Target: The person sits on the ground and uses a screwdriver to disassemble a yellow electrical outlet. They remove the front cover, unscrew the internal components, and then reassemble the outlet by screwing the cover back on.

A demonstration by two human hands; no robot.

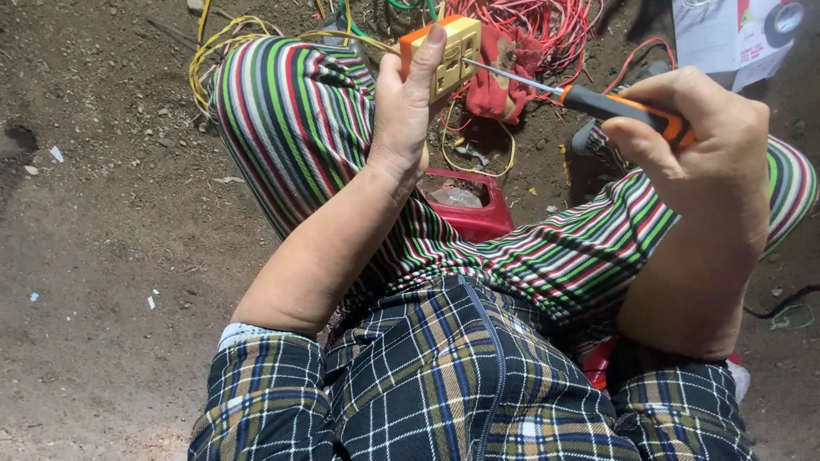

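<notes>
My left hand (408,107) grips a small gold-coloured electrical socket (453,55) with an orange side, held up above my left knee. My right hand (705,137) is closed around the orange and black handle of a screwdriver (598,104). Its thin metal shaft runs left and its tip touches the socket's face. Both forearms rest over my striped trouser legs (290,119).
A tangle of red wires (547,26) and yellow wire loops (224,38) lies on the dirt ground ahead. A red cloth (500,81) lies under the socket. A red container (474,209) sits between my knees. A white printed carton (735,34) lies at top right.
</notes>
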